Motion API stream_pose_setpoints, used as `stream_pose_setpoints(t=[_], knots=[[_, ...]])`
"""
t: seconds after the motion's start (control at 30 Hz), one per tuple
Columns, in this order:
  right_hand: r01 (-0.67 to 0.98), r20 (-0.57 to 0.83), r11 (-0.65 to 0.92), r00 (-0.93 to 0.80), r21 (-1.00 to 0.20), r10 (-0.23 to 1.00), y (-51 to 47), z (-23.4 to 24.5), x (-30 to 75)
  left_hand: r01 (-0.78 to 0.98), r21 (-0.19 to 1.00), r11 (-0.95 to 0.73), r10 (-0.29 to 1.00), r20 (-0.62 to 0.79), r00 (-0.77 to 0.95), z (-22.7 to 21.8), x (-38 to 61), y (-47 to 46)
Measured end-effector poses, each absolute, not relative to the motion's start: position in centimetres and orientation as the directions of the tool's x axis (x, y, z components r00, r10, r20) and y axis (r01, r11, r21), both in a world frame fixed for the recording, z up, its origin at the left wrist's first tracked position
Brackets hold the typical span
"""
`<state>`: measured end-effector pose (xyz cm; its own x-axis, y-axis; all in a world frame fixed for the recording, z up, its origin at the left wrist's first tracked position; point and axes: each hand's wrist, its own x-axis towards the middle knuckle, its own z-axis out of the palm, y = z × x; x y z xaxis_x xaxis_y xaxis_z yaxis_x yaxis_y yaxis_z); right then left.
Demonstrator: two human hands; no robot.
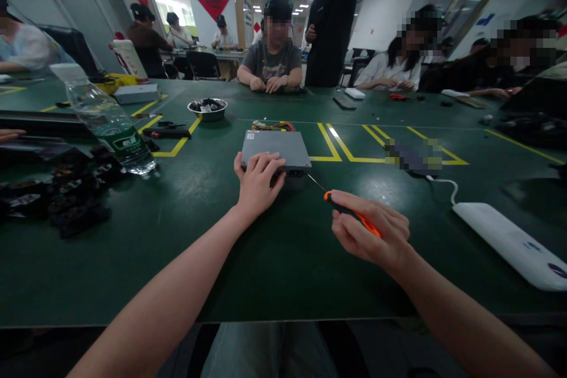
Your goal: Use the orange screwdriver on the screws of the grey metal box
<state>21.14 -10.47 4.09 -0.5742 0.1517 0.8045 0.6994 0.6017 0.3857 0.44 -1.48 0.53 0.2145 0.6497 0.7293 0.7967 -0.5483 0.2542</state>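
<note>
A grey metal computer power supply (279, 144) lies flat on the green table, its colored cables (272, 126) bunched behind its far edge. My left hand (259, 180) grips its near left part, fingers spread across the top and thumb down at the near side. That hand hides part of the near face, where a dark socket shows. An orange and black screwdriver (349, 211) is held in my right hand (374, 227). Its thin shaft points up and left, with the tip at the near right corner of the power supply; whether it touches a screw cannot be made out.
At left stand a tilted-looking water bottle (110, 121) and black crumpled packets (75, 189). A metal bowl (207, 108) with small parts sits farther back. A white power bank (509, 242) is cabled to a blurred phone (414, 156) at right. People sit across the table.
</note>
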Motion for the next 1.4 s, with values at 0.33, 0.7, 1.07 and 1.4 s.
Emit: stream_pose_setpoints(t=[0.33, 0.7, 1.07, 1.4], knots=[[0.704, 0.813, 0.601, -0.563, 0.377, 0.150, -9.9, 3.9, 20.8, 0.800, 0.246, -0.547, 0.639, 0.740, 0.209, 0.5, 0.5, -1.5], [0.695, 0.799, 0.613, -0.578, 0.376, 0.166, -9.6, 3.5, 21.0, 0.804, 0.237, -0.545, 0.640, 0.737, 0.217, 0.5, 0.4, -1.4], [0.741, 0.830, 0.625, -0.495, 0.248, 0.257, -10.5, 3.2, 18.9, 0.807, 0.242, -0.539, 0.647, 0.732, 0.212, 0.5, 0.5, -1.5], [0.738, 0.706, 0.514, -0.636, 0.438, 0.312, -11.4, 3.2, 19.0, 0.809, 0.223, -0.543, 0.627, 0.748, 0.215, 0.5, 0.5, -1.4]])
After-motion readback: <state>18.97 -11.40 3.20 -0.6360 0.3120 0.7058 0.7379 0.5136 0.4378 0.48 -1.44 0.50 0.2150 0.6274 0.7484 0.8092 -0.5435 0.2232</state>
